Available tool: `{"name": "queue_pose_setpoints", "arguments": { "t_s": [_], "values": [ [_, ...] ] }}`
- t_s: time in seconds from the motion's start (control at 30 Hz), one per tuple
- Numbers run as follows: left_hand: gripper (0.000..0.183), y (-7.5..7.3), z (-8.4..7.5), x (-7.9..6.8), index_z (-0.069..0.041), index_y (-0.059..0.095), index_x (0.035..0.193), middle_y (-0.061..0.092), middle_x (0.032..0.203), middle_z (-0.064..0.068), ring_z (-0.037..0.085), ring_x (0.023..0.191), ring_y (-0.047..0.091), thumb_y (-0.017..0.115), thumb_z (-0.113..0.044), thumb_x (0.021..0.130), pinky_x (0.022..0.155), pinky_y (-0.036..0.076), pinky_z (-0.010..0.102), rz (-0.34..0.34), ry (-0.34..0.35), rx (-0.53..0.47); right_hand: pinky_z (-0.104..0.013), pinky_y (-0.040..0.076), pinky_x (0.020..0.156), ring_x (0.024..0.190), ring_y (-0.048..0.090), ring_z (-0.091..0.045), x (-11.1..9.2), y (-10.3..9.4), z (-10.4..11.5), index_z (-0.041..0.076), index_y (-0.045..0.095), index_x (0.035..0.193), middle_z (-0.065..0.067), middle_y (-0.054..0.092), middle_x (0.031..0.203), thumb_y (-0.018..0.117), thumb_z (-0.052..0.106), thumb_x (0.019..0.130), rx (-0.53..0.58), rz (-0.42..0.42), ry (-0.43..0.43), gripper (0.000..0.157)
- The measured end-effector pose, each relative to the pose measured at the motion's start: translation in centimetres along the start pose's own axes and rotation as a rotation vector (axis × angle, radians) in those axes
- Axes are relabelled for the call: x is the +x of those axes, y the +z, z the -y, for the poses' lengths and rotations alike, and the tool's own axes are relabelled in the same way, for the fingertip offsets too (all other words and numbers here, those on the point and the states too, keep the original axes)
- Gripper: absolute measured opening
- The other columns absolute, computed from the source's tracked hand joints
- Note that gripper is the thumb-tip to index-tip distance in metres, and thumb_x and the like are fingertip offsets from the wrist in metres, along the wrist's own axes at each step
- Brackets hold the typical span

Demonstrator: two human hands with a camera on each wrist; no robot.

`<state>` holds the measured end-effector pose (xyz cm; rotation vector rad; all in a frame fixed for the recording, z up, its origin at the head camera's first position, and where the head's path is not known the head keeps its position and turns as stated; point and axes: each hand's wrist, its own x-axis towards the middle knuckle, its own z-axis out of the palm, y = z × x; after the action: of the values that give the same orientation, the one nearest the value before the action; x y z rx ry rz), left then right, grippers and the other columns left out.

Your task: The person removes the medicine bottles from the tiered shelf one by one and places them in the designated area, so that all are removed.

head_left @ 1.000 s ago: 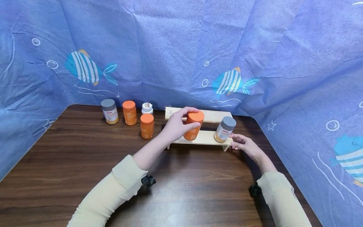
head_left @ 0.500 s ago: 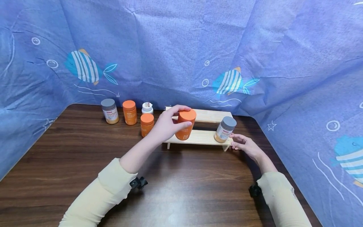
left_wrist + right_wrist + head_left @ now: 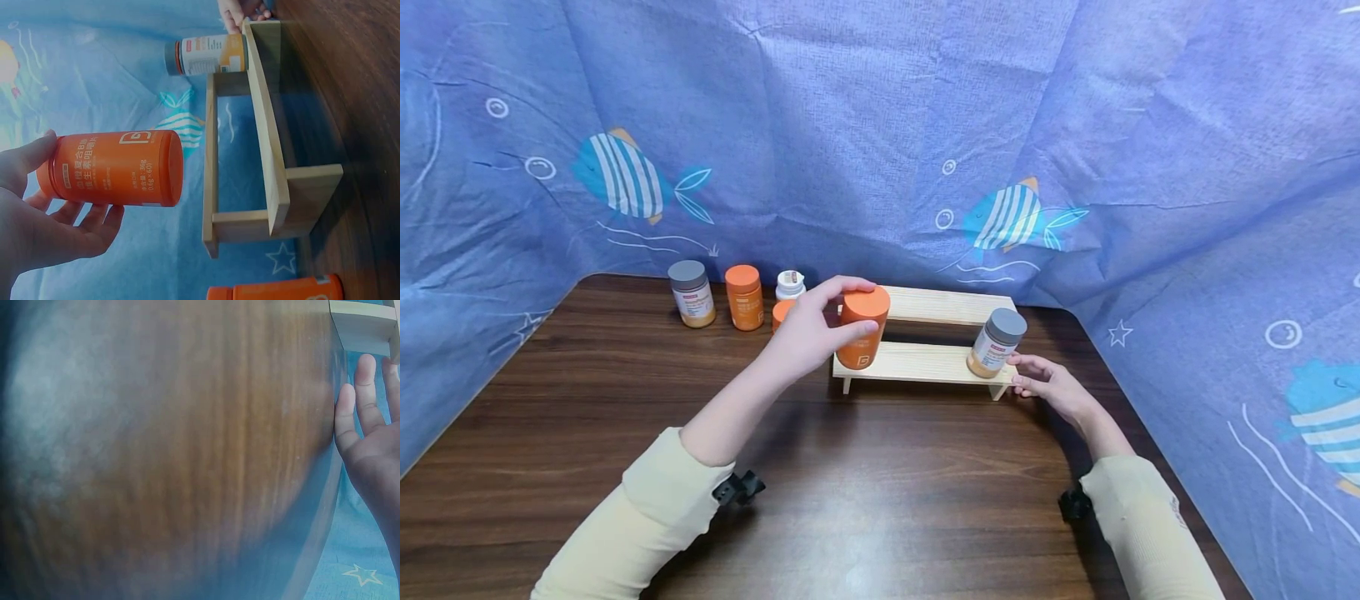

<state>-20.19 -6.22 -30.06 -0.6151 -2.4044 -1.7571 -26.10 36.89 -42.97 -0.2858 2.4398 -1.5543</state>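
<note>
An orange supplement bottle (image 3: 119, 167) with white print is held in my left hand (image 3: 808, 333), thumb on one side and fingers on the other. It stands upright in front of the left end of a two-step wooden rack (image 3: 917, 360), and in the left wrist view it is apart from the rack. My right hand (image 3: 1054, 387) has its fingertips at the right end of the lower board; its lower fingers (image 3: 364, 378) look fairly straight in the right wrist view. Close by on that board stands a grey-capped jar (image 3: 996, 343) with a white label.
Left of the rack are another grey-capped jar (image 3: 692, 296), an orange bottle (image 3: 744, 300), a small white bottle (image 3: 791, 285) and a second orange bottle (image 3: 281, 289), partly hidden by my left hand in the head view. A blue fish-print cloth (image 3: 850, 150) hangs behind the table (image 3: 880, 492).
My left hand has moved left with the orange bottle, from the middle of the rack to its left end. The right hand and the grey-capped jar beside it stay put.
</note>
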Motion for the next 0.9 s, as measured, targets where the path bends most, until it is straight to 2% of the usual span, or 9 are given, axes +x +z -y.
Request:
{"name": "queue_pose_setpoints", "arguments": {
  "t_s": [0.27, 0.5, 0.67, 0.8, 0.9],
  "values": [
    [0.044, -1.5, -0.1, -0.8, -0.021, 0.058, 0.123, 0.058, 0.121, 0.002, 0.021, 0.099, 0.06, 0.074, -0.024, 0.082, 0.088, 0.05, 0.038, -0.01, -0.004, 0.051, -0.025, 0.053, 0.074, 0.083, 0.062, -0.01, 0.0, 0.0, 0.0, -0.006, 0.045, 0.13, 0.004, 0.057, 0.114, 0.062, 0.018, 0.092, 0.002, 0.005, 0.001, 0.048],
    [0.046, -3.0, 0.3, -1.4, -0.026, 0.058, 0.124, 0.058, 0.119, 0.0, 0.021, 0.099, 0.058, 0.074, -0.03, 0.082, 0.082, 0.05, 0.039, -0.004, 0.002, 0.081, -0.025, 0.053, 0.073, 0.083, 0.062, -0.011, -0.1, 0.0, 0.2, -0.006, 0.045, 0.13, 0.006, 0.06, 0.105, 0.062, 0.016, 0.092, 0.0, 0.007, -0.014, 0.047],
    [0.044, -4.0, 0.6, -1.9, -0.025, 0.059, 0.123, 0.057, 0.121, -0.002, 0.019, 0.105, 0.057, 0.074, -0.031, 0.082, 0.09, 0.047, 0.041, -0.006, 0.038, 0.085, -0.026, 0.054, 0.073, 0.084, 0.062, -0.012, -0.2, 0.1, 0.3, -0.005, 0.045, 0.13, 0.009, 0.061, 0.102, 0.062, 0.015, 0.092, -0.004, 0.003, -0.016, 0.047],
    [0.043, -4.9, 0.8, -2.3, -0.028, 0.059, 0.123, 0.057, 0.122, -0.004, 0.018, 0.104, 0.056, 0.073, -0.032, 0.083, 0.089, 0.046, 0.039, -0.019, 0.053, 0.125, -0.027, 0.054, 0.074, 0.085, 0.061, -0.013, -0.2, 0.1, 0.2, -0.004, 0.045, 0.131, 0.007, 0.059, 0.106, 0.062, 0.016, 0.092, -0.007, 0.002, -0.007, 0.047],
    [0.044, -5.6, 1.0, -2.6, -0.026, 0.058, 0.125, 0.057, 0.124, -0.002, 0.019, 0.101, 0.057, 0.072, -0.03, 0.084, 0.086, 0.048, 0.034, -0.027, 0.058, 0.143, -0.027, 0.053, 0.075, 0.085, 0.062, -0.014, -0.2, 0.0, 0.1, -0.003, 0.046, 0.131, 0.005, 0.058, 0.108, 0.062, 0.018, 0.092, -0.016, 0.003, -0.004, 0.047]
  ]
}}
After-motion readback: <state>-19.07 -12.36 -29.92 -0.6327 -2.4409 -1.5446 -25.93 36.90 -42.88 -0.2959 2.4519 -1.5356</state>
